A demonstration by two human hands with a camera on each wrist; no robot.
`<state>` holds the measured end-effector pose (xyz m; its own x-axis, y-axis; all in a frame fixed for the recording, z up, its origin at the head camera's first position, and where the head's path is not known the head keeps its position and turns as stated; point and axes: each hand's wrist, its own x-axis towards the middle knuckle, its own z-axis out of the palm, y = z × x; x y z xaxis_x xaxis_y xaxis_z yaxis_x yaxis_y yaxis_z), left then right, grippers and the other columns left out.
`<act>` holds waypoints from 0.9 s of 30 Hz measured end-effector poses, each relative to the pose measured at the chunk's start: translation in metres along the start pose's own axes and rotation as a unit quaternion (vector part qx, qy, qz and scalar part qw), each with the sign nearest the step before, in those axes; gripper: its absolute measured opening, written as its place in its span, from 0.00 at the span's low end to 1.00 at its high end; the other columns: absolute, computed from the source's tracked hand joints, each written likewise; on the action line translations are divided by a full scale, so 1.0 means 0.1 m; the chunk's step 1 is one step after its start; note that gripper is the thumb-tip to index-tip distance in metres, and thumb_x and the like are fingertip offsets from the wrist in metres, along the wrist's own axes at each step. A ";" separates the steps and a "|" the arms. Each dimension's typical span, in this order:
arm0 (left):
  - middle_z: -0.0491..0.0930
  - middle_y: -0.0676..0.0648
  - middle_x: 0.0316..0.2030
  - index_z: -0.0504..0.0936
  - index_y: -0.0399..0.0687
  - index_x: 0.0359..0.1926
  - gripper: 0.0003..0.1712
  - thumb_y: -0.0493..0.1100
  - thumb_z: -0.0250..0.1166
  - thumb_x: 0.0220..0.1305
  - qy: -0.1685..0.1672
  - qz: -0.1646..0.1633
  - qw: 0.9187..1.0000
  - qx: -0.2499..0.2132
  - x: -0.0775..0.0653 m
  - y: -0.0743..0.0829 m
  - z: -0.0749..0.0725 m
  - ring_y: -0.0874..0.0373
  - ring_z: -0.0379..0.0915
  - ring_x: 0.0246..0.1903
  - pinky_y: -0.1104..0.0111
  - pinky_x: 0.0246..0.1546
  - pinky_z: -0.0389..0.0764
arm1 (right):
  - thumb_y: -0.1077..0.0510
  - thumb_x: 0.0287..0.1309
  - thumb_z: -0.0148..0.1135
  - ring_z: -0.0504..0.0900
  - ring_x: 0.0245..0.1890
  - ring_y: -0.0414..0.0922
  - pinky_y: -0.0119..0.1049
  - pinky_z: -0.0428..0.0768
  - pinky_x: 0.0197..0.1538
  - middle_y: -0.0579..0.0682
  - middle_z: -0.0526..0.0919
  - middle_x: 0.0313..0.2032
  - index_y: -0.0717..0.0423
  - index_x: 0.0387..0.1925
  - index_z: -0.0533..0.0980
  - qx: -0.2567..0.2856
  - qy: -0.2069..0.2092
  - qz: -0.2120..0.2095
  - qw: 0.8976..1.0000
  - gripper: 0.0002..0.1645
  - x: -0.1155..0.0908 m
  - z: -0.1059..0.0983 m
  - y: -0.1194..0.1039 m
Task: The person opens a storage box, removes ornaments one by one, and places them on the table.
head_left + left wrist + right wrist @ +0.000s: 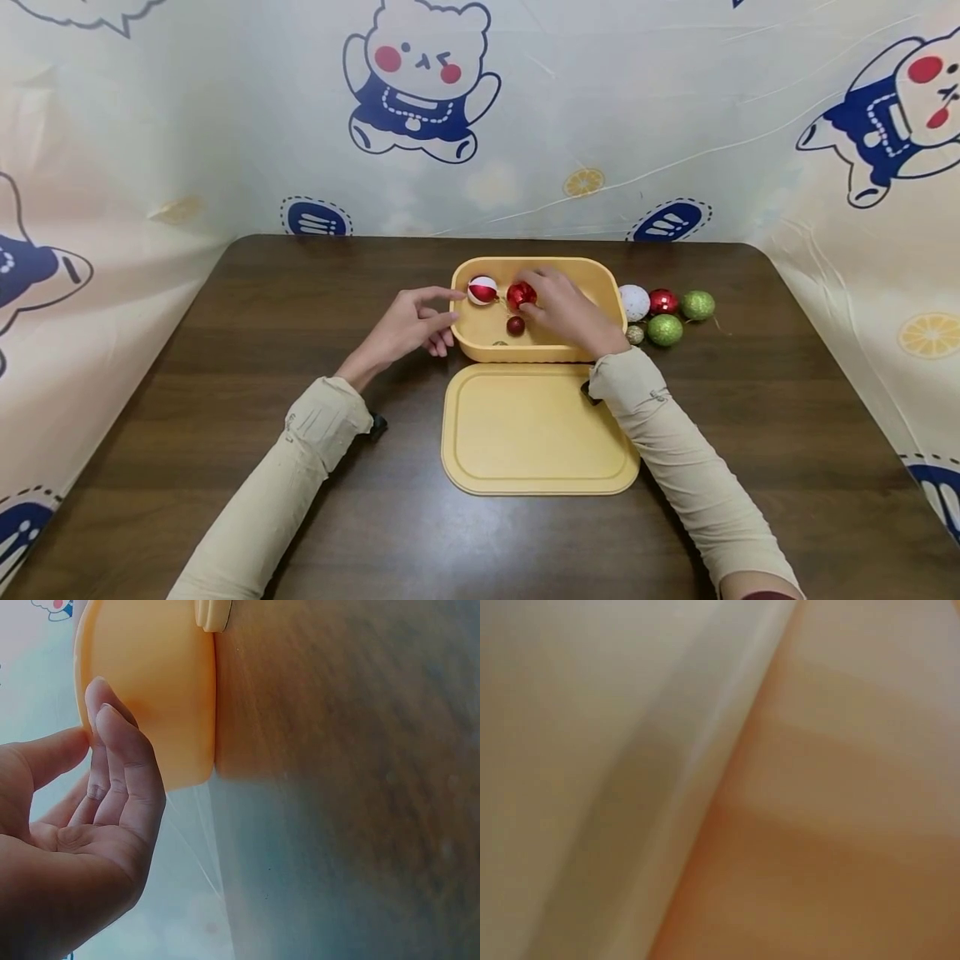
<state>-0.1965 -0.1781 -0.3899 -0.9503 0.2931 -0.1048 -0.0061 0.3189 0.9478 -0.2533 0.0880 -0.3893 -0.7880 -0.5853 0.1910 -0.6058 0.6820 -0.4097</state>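
Observation:
Within the yellow box point(540, 356), my right hand point(567, 310) pinches a shiny red bauble point(521, 294) between thumb and fingers. To its left lies a red-and-white bauble point(482, 290), and a small dark red bauble point(515, 326) is just below. My left hand point(405, 327) touches the box's left end with extended fingers; in the left wrist view the hand point(97, 817) is against the box wall point(165, 712). A small gold piece near the box's front wall is mostly hidden. The right wrist view is blurred, filled by pale yellow surfaces.
In front of the box lies its flat yellow lid point(540, 429), partly under my right forearm. Right of the box sit a white bauble point(634, 302), a red bauble point(663, 302), green glitter baubles point(664, 330) and a small gold bauble point(634, 335). A patterned curtain point(562, 100) hangs behind the table.

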 end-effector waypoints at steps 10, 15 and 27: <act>0.82 0.36 0.24 0.75 0.41 0.64 0.22 0.37 0.62 0.71 0.001 0.001 1.000 -0.002 0.01 0.01 0.01 0.49 0.78 0.18 0.63 0.22 0.84 | 0.63 0.63 0.66 0.78 0.49 0.50 0.46 0.77 0.55 0.54 0.80 0.46 0.58 0.51 0.75 0.026 -0.001 -0.014 1.000 0.16 0.00 0.00 0.03; 0.82 0.36 0.25 0.75 0.41 0.64 0.22 0.39 0.62 0.71 0.001 0.000 1.000 -0.001 0.01 0.01 0.00 0.49 0.78 0.18 0.63 0.22 0.84 | 0.63 0.63 0.66 0.77 0.47 0.50 0.44 0.77 0.54 0.53 0.80 0.45 0.58 0.51 0.76 0.026 -0.002 -0.013 1.000 0.16 -0.01 0.01 0.03; 0.83 0.34 0.26 0.74 0.41 0.65 0.24 0.40 0.63 0.71 -0.002 -0.002 1.000 -0.003 -0.01 0.01 0.00 0.47 0.79 0.19 0.63 0.23 0.84 | 0.62 0.63 0.66 0.78 0.45 0.48 0.43 0.79 0.52 0.52 0.81 0.45 0.57 0.51 0.76 0.027 0.007 -0.029 0.999 0.15 -0.03 -0.04 -0.02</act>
<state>-0.1958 -0.1784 -0.3889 -0.9487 0.2963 -0.1101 -0.0121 0.3140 0.9493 -0.2502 0.0896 -0.3858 -0.7534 -0.6167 0.2283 -0.6442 0.6224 -0.4446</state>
